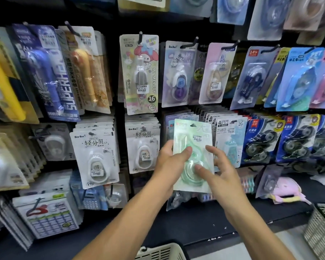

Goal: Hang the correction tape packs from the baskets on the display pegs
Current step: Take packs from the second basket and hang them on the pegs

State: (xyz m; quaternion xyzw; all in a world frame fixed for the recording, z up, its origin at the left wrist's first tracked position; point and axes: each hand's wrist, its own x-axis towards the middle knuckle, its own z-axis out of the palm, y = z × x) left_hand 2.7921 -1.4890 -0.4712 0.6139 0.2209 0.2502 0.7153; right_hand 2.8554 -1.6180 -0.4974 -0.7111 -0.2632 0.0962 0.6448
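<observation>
- Correction tape pack (192, 151), mint green with a clear blister, is up in front of the display, right before the row of packs hanging in the lower middle.
- Our left hand (170, 162) grips its left edge, thumb curled over the front of the blister.
- Our right hand (220, 171) is spread and relaxed at the pack's right side, fingertips touching the blister, clamped on nothing.
- Just behind, we read "X-940D" and "20m" on a pale blue pack (230, 139).
- Left of that, two stacks of white BoBo packs (94, 156) carry "轻分贝" in bold.
- Above, a My Melody pack (141, 72) shows "MY MELODY" down its side and a round "16".
- Far left, a blue pack (51, 72) shouts "SUPERHERO", partly blurred.
- A pale basket (161, 252) sits at the bottom edge, another basket (321, 228) at lower right.
</observation>
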